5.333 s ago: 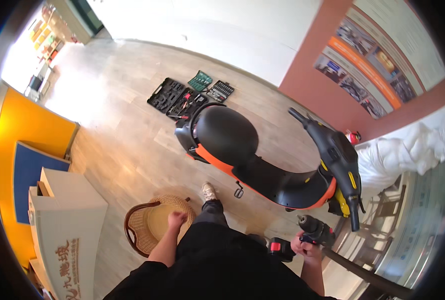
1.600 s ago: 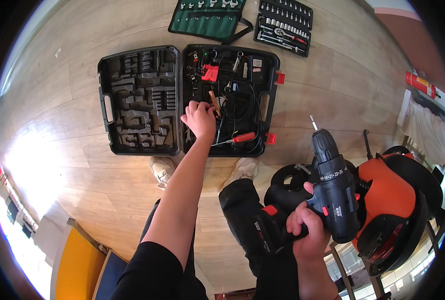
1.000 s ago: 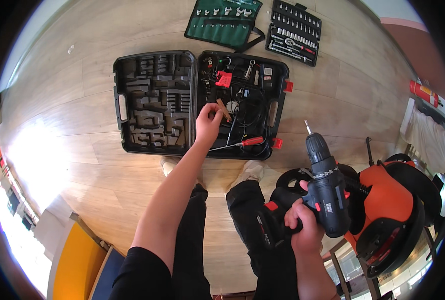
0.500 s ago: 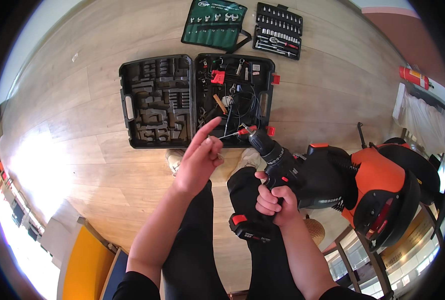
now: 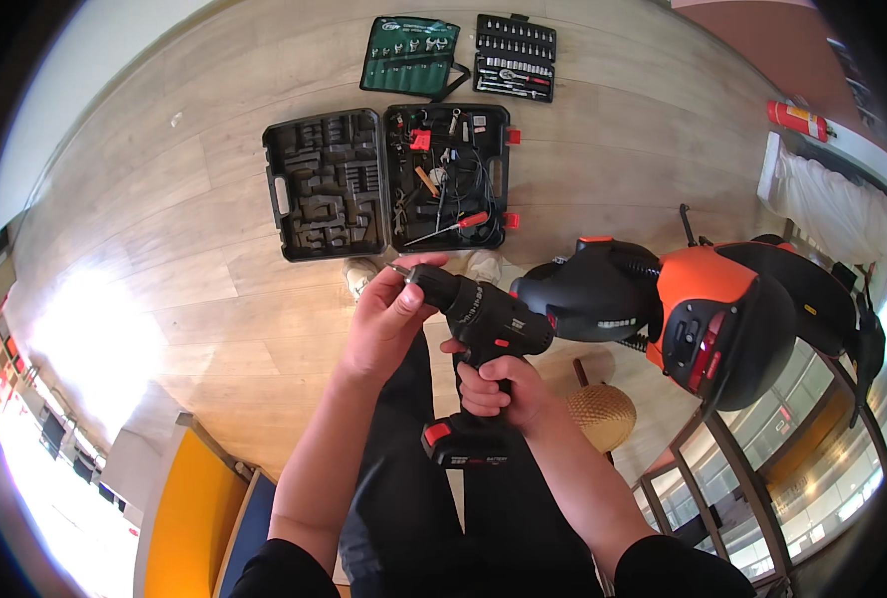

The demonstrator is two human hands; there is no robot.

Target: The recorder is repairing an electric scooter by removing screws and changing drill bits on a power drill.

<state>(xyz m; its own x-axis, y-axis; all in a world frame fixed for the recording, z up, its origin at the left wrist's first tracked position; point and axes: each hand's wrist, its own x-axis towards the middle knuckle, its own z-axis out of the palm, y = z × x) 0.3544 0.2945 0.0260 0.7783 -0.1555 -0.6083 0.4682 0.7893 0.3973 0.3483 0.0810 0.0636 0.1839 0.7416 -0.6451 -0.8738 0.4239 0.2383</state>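
A black cordless drill (image 5: 511,325) with a red-trimmed battery (image 5: 460,445) at its base is held up in front of my body. My right hand (image 5: 503,391) wraps its handle. The drill's nose points to the left, with a metal bit (image 5: 400,270) at the tip. Around the chuck (image 5: 433,284) my left hand (image 5: 375,324) is closed, thumb on the near side and fingers behind; part of the grip is hidden. Beyond the hands, an open black tool case (image 5: 324,199) lies on the floor, its right half holding loose tools, among them a red-handled screwdriver (image 5: 473,219).
A green wrench pouch (image 5: 403,75) and a socket set (image 5: 514,75) lie past the case. To my right are a large black-and-orange machine (image 5: 708,284), a round woven stool (image 5: 603,417) and a red fire extinguisher (image 5: 797,120). A yellow panel (image 5: 189,503) stands at the lower left.
My left hand has gone from pointing a finger, off the drill, to gripping its chuck. The drill has moved left in my right hand, its nose turned further left. The view has shifted.
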